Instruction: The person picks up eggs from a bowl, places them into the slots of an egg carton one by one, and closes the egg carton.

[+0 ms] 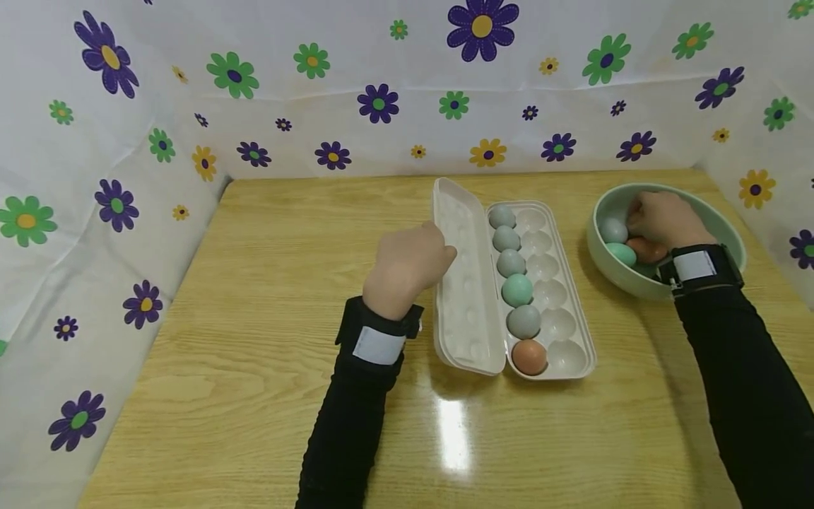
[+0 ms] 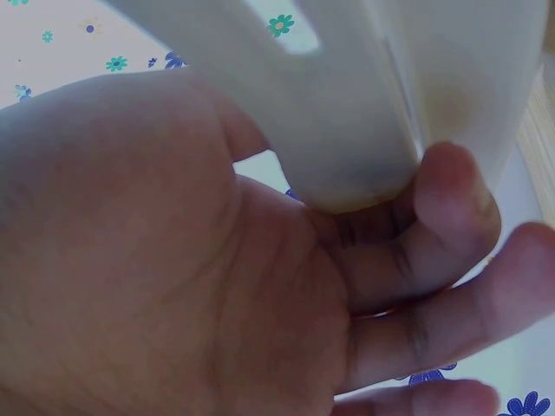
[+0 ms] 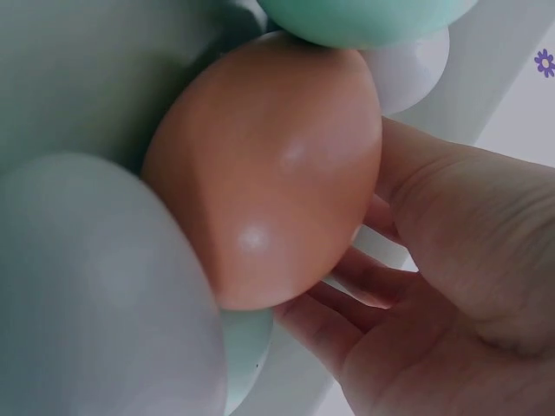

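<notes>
My left hand (image 1: 403, 265) grips the outer edge of the lid (image 1: 467, 304) of a white egg carton (image 1: 559, 290), fingers curled round the rim. One column of the carton holds grey eggs (image 1: 524, 322), a mint green egg (image 1: 518, 290) and, nearest me, a brown egg (image 1: 529, 357); the other column's cups are bare. Inside a pale green bowl (image 1: 626, 279), my right hand (image 1: 664, 215) reaches among more eggs. A brown egg (image 3: 269, 173) covers its fingertips in the right wrist view, so I cannot tell what they hold. A grey egg (image 1: 613, 230) and a mint green egg (image 1: 621, 254) lie beside it.
The carton and bowl stand on a wooden table (image 1: 254, 318), the bowl at the far right. White cloth (image 1: 375, 42) with printed flowers hangs at the back and both sides. Black straps circle both wrists.
</notes>
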The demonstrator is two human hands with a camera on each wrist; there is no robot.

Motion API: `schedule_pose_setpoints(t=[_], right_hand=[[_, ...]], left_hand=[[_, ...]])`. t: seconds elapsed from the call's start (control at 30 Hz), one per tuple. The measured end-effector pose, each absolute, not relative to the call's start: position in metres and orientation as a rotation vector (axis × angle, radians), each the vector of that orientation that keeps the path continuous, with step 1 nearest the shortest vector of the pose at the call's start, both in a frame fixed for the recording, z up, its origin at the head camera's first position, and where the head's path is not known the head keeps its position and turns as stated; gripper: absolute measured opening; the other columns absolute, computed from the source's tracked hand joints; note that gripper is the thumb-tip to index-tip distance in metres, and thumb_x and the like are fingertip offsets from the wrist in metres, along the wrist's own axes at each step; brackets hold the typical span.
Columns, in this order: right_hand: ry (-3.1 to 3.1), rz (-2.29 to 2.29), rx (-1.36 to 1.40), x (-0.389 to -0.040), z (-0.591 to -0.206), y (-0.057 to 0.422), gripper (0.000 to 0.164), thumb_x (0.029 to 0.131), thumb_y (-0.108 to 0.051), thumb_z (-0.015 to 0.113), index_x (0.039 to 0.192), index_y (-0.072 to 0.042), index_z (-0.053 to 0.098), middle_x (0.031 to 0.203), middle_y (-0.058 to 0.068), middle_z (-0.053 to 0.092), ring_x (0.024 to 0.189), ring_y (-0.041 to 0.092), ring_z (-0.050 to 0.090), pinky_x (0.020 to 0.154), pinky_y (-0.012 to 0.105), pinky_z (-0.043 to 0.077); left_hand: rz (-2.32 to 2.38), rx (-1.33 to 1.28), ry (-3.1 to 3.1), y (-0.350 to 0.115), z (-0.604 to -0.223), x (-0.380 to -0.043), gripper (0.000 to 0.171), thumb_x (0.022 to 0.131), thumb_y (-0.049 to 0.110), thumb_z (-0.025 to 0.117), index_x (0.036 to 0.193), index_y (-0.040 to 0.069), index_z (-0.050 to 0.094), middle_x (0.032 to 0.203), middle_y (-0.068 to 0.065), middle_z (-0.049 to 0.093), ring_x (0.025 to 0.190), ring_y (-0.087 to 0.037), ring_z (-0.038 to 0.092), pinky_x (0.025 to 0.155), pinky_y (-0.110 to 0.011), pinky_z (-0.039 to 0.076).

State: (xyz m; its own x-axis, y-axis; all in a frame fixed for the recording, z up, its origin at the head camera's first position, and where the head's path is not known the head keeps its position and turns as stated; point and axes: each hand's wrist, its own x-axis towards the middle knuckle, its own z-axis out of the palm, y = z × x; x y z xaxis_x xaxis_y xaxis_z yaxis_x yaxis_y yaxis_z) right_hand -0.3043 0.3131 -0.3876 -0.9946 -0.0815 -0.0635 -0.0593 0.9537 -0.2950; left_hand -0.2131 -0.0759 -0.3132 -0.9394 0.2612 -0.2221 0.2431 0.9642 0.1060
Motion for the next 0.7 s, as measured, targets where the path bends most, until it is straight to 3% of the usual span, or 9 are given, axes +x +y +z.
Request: schedule_pose_setpoints(t=[0.7], right_hand=[[2.983,-0.447,-0.162,-0.3069,-0.3823,0.3103,0.025,0.082,-0.01,0.048,0.103,0.001,0.052,0.096,0.021,0.055,0.082,0.035,0.047,0.073,0.052,0.038]], left_hand=[[0.131,0.373,2.855,-0.08,-0.3118,-0.2142,0.042,0.097,0.038,0.034,0.115,0.003,0.051,0.08,-0.003,0.056,0.068,-0.016,0.054,0.057,-0.03,0.041]])
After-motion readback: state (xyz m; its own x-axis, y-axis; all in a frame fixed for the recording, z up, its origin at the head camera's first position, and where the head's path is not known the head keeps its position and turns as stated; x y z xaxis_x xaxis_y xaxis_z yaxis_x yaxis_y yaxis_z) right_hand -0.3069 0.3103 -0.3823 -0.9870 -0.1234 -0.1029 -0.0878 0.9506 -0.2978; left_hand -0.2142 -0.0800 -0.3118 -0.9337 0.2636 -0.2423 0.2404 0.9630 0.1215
